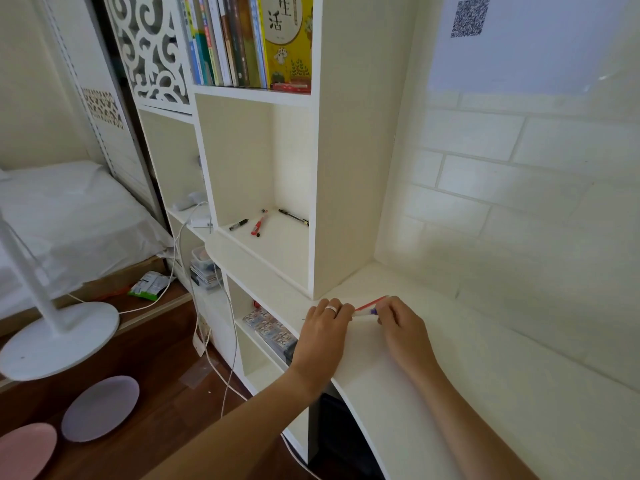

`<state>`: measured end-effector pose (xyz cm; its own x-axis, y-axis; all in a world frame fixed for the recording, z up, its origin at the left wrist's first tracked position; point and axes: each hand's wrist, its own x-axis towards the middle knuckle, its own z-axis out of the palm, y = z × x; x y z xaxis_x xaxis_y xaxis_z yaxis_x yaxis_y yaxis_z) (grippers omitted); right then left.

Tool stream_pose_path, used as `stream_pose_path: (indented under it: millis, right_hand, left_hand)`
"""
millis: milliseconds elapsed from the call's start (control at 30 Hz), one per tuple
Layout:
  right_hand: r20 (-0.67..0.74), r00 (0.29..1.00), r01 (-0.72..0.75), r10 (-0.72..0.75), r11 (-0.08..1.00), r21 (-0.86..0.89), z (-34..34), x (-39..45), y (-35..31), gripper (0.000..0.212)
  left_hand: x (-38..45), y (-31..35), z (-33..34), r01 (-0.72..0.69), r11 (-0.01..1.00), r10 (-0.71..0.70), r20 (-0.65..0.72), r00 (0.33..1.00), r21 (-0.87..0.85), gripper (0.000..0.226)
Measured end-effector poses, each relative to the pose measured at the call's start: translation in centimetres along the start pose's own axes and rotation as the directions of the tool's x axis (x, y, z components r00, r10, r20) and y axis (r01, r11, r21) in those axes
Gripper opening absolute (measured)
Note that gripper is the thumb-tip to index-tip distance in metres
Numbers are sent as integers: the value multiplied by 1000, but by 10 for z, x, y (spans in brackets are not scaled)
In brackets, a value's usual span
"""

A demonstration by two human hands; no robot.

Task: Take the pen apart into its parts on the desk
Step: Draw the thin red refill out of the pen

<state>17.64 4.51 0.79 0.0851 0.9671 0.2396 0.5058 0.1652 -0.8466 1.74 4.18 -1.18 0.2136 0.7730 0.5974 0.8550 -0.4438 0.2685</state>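
Note:
A pen (pixel 367 307) with a red clip, a white barrel and a purple part is held just above the white desk (pixel 485 358), near the desk's far left corner. My left hand (pixel 325 327), wearing a ring, grips the pen's left end. My right hand (pixel 398 323) pinches its right end with fingertips. Most of the barrel is hidden by my fingers. Whether the pen is in one piece I cannot tell.
A white shelf unit (pixel 318 168) stands left of the desk. Its open cubby holds three pens (pixel 258 223). Books (pixel 249 39) fill the shelf above. Cables (pixel 221 341), a lamp base (pixel 59 341) and two round pads (pixel 100 407) are on the floor at left.

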Motion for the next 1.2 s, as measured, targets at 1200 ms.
stream_pose_path:
  millis: [1200]
  right_hand:
    - [-2,1000,4,-4,1000,1,-1,0,4,24]
  left_hand:
    - [0,1,2,60,998,-60,37,998,-10,18]
